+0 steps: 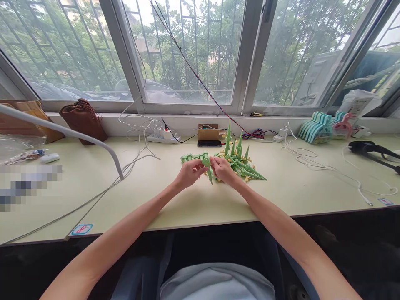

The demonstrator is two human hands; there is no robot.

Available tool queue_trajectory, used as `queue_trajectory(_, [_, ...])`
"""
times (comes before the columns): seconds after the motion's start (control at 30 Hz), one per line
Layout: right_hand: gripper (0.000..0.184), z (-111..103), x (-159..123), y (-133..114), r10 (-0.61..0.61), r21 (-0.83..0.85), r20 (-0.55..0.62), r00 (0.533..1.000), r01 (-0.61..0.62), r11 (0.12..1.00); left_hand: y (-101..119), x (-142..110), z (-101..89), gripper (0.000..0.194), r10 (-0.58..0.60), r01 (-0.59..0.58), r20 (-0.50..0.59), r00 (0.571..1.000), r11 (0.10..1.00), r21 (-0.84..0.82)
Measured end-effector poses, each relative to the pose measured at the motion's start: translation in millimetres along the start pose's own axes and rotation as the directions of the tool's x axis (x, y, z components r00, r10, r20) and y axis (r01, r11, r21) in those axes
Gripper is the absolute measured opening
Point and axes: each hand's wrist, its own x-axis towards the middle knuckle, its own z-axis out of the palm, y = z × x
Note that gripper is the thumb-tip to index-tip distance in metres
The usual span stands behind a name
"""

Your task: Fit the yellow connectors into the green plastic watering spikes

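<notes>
Above the table, a green plastic plant watering spike [210,176] points tip down between my hands. My left hand [188,173] is closed around its wide upper part. My right hand [223,168] pinches at the spike's right side, and its fingertips hide whatever small part may be there. Just beyond and to the right lies a pile of similar green spikes [254,171] with small yellow valves; several spikes stand upright [228,137]. Behind my left hand, several green pieces [188,157] form a row.
A phone [209,143] lies before a cardboard box [208,132] near the window wall. White cables [137,158] cross the table on the left. A brown pouch [83,121] stands back left, turquoise hangers [316,128] back right. A grey curved bar [106,150] reaches in from the left.
</notes>
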Motion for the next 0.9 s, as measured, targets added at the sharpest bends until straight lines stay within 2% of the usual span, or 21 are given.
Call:
queue_trajectory(0.23, [0.049,0,-1,-1,0.079,0.082,0.055,0.995,-0.083,0.993,1,-2,-3.4,0.029,0.191,-0.191,0.010,0.982,0.974,0.122])
queue_trajectory(0.37, [0.046,0,-1,1,0.094,0.126,0.099,0.991,-0.106,0.986,3,-4,-8.3,0.031,0.197,-0.206,0.070,0.978,0.961,0.185])
queue_trajectory(0.47, [0.046,1,0,1,0.067,0.090,0.083,0.994,-0.074,0.993,4,-5,-8.6,0.030,0.149,-0.159,0.064,0.987,0.967,0.201])
queue_trajectory(0.67, [0.047,4,-1,-8,-0.041,-0.058,-0.027,0.999,0.039,0.998,12,-1,-1.4,0.020,0.023,-0.017,-0.049,0.998,0.993,0.120])
queue_trajectory(0.8, [0.048,4,-2,-11,-0.071,-0.092,-0.068,0.995,0.064,0.994,12,2,-1.8,0.031,-0.174,0.167,-0.097,0.980,0.983,-0.076])
queue_trajectory(0.9, [0.049,3,-2,-11,-0.092,-0.123,-0.100,0.991,0.080,0.989,10,4,-4.9,0.038,-0.358,0.347,0.022,0.934,0.888,-0.302])
